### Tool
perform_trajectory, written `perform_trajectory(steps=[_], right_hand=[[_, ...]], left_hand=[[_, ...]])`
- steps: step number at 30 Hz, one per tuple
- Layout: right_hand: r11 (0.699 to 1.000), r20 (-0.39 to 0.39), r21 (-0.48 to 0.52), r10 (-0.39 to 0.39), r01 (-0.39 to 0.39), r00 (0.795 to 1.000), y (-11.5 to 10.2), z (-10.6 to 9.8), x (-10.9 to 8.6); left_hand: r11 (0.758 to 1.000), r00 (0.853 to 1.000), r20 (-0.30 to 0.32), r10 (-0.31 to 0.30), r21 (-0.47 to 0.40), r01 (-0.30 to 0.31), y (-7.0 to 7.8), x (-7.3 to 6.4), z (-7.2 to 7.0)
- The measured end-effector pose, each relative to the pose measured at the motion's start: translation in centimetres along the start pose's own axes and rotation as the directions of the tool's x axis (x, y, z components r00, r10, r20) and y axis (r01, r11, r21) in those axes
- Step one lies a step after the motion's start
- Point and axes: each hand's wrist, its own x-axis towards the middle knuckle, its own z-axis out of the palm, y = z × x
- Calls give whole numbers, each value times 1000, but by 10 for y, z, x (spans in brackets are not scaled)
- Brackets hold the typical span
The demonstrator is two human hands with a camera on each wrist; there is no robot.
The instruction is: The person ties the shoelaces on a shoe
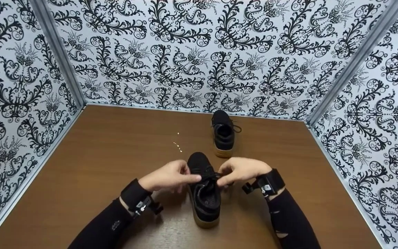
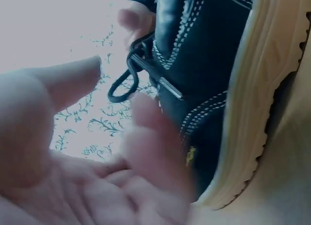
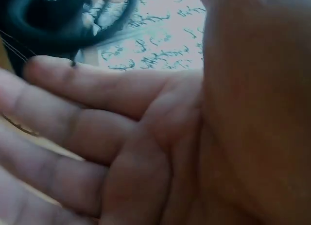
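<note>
A black shoe (image 1: 208,213) with a tan gum sole stands on the table, toe away from me. Its black lace (image 2: 156,75) is knotted, with a loop and a metal-tipped end hanging at the side in the left wrist view. On the left side of the shoe is my left hand (image 1: 168,177), thumb and index finger spread apart around the lace loop, the fingertips close to the shoe's side. My right hand (image 1: 243,169) is at the shoe's right side, its fingers extended beside a blurred lace loop (image 3: 109,33) in the right wrist view.
Farther back, a second black shoe (image 1: 224,142) stands near the rear wall, its lace loop sticking out to the right. Patterned panels (image 1: 192,62) with grey metal corner posts enclose the brown table (image 1: 116,138) at the back and sides. Small light spots show on the tabletop.
</note>
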Motion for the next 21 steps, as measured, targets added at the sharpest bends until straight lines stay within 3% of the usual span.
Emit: perform_trajectory(steps=[4,9,12,16,21], right_hand=[[998,53,16,63,-64,997,-3,10,6],[996,51,-39,84,-83,995,-5,18,12],[992,20,-104,70,-67,997,-6,19,13],[993,18,-91,80,-78,997,-9,20,13],[995,32,-49,92,-91,995,-12,20,12]], left_hand=[[991,990,77,-119,65,114,4,-5,7],[977,982,60,-180,129,171,8,-8,13],[975,980,59,-191,129,182,9,-9,16],[981,983,65,-173,105,166,9,-11,19],[975,994,28,-109,196,101,13,-13,25]])
